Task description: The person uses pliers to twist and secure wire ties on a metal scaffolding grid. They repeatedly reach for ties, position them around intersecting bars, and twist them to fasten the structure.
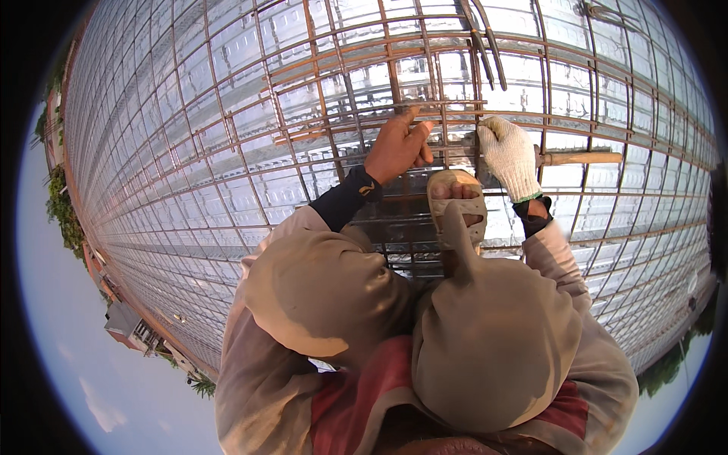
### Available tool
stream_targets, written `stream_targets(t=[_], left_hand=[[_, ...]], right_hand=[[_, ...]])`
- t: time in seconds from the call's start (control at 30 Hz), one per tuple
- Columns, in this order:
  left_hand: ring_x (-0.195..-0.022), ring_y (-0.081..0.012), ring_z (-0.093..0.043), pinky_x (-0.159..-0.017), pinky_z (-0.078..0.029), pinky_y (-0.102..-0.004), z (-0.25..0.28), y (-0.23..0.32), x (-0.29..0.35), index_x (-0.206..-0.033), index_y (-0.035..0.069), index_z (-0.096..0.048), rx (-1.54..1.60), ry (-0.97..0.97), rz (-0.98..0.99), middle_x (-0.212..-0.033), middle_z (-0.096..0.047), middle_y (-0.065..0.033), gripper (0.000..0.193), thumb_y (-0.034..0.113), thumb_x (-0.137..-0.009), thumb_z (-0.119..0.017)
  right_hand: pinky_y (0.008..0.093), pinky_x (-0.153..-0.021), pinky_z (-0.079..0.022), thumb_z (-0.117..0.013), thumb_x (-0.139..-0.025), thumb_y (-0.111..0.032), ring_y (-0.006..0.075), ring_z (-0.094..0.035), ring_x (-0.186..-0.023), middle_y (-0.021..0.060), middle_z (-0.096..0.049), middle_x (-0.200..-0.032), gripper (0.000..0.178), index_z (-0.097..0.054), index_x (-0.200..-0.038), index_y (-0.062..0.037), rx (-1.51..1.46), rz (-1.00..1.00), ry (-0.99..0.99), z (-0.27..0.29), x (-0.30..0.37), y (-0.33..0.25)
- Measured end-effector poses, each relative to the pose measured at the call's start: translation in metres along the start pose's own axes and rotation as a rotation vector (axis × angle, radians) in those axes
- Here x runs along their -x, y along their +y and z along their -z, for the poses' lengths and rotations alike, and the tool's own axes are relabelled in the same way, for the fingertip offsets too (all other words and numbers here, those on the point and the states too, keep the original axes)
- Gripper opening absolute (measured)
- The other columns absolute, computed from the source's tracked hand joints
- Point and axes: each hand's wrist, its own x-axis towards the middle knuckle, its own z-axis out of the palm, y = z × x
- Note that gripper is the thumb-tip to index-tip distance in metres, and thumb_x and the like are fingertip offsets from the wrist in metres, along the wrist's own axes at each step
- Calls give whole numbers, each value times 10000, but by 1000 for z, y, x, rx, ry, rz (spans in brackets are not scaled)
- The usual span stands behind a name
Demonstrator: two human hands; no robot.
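Observation:
My bare left hand [400, 144] is over the rebar mesh [220, 125], index finger stretched forward to a crossing bar and thumb apart from it. I see nothing held in it; its lower fingers are partly hidden. To its right, my right hand [509, 157] wears a white knit glove and is closed close to a lengthwise bar. Whatever its curled fingers hold is too small or hidden to make out. A tool with a wooden handle [582, 158] lies beside the glove, its metal end partly behind the hand. Between my hands is my sandalled foot [456, 199].
A hand tool with two long dark handles [485, 45] rests on the bars ahead. Coiled wire [618, 17] lies at the far right. Shiny ribbed metal decking [227, 197] shows beneath the mesh. My bent knees [497, 341] fill the near middle. Trees and a building [127, 326] stand beyond the left edge.

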Motion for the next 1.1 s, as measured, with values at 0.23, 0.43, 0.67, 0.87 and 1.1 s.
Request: stream_targets(t=[0.23, 0.43, 0.67, 0.87, 1.1], left_hand=[[-638, -122, -671, -564, -545, -299, 0, -9, -3, -1749, 1, -262, 240, -107, 128, -833, -766, -109, 736, 260, -1154, -611], [-668, -186, -727, -627, -583, -362, -6, -9, 3, -1676, -8, -426, 33, -55, -34, -841, -775, -134, 611, 192, -1129, -607], [-812, -346, -739, -728, -595, -489, 16, -42, 47, -1296, 67, -742, -677, 232, -599, -967, -773, -134, 280, 165, -1037, -708], [-1105, -378, -687, -951, -549, -510, 53, -78, 100, -1309, 75, -730, -835, 559, -513, -1214, -721, -145, 352, 123, -964, -782], [-1342, -446, -576, -1128, -441, -578, 109, -126, 136, -1472, 16, -612, -840, 1068, -229, -1452, -638, -229, 558, 246, -998, -795]], right_hand=[[538, -877, -586, -656, -1047, -271, 471, -750, -1000, 241, -782, -998, 268, -794, -1085, -45, -57, 14, -14, 0, -3, -5], [428, -811, -590, -660, -1073, -247, 364, -772, -872, 213, -775, -944, 276, -780, -1119, -3, 45, -7, -34, 2, 0, 4], [447, -839, -591, -664, -1055, -249, 364, -784, -902, 210, -794, -951, 293, -792, -1114, 7, 105, -52, -8, 25, 33, 34], [307, -619, -469, -670, -1082, -231, 107, -589, -656, 25, -654, -739, 259, -778, -1089, 4, -191, -218, -65, 44, 70, 49], [370, -771, -566, -678, -1076, -221, 206, -708, -828, 131, -778, -893, 275, -792, -1142, 20, -439, -302, -359, 32, 81, -30]])
